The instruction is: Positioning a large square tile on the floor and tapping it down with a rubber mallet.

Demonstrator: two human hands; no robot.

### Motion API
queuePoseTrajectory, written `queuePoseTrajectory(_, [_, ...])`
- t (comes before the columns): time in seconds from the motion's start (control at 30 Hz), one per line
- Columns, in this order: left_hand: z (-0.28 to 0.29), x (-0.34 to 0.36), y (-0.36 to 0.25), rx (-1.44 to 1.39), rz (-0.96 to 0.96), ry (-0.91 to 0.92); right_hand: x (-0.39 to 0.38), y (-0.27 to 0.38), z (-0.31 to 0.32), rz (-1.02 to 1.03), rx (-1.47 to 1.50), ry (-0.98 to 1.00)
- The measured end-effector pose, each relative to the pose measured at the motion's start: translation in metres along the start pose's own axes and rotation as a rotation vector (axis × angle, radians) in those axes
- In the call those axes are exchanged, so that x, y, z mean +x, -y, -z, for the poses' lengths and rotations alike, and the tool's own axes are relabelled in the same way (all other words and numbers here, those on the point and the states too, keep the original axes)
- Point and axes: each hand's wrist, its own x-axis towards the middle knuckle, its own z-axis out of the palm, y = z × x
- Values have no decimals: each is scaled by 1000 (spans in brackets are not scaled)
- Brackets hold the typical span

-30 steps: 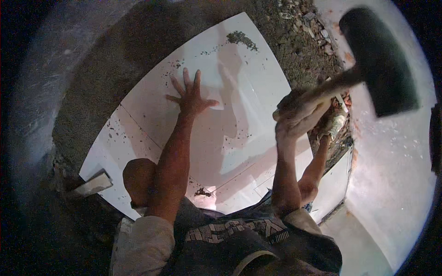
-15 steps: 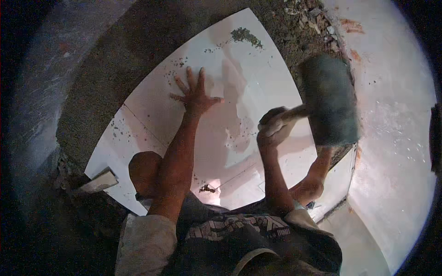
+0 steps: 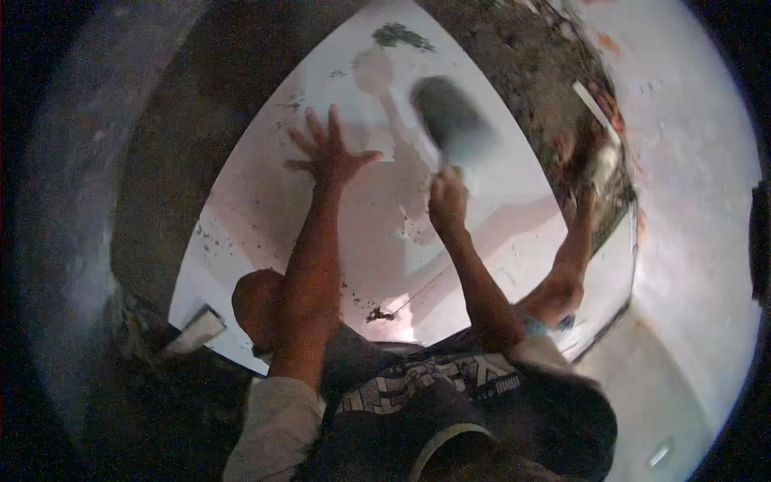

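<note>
A large white floor tile [image 3: 265,201] lies on grey mortar in front of me. My left hand [image 3: 331,154] presses flat on it, fingers spread wide. My right hand [image 3: 448,201] grips the handle of a dark rubber mallet [image 3: 451,120], whose blurred head is down over the tile just right of my left hand. My knee [image 3: 257,299] and my bare leg [image 3: 562,277] rest on the tile's near part.
Grey mortar bed [image 3: 169,161] surrounds the tile on the left and far side. A trowel [image 3: 193,329] lies at the tile's lower left corner. A second white tile [image 3: 614,281] sits to the right, with rubble [image 3: 594,153] beyond it.
The mallet has swung from raised at the upper right down and left onto the tile. My left hand has stayed flat on the tile.
</note>
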Motion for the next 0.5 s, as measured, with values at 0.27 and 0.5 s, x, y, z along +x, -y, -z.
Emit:
queuePoseTrajectory(0.27, [16, -15, 1, 98, 129, 58, 6, 78, 39, -3, 113, 33])
queuePoseTrajectory(0.5, [7, -5, -22, 119, 151, 182, 11, 8, 12, -266, -155, 233])
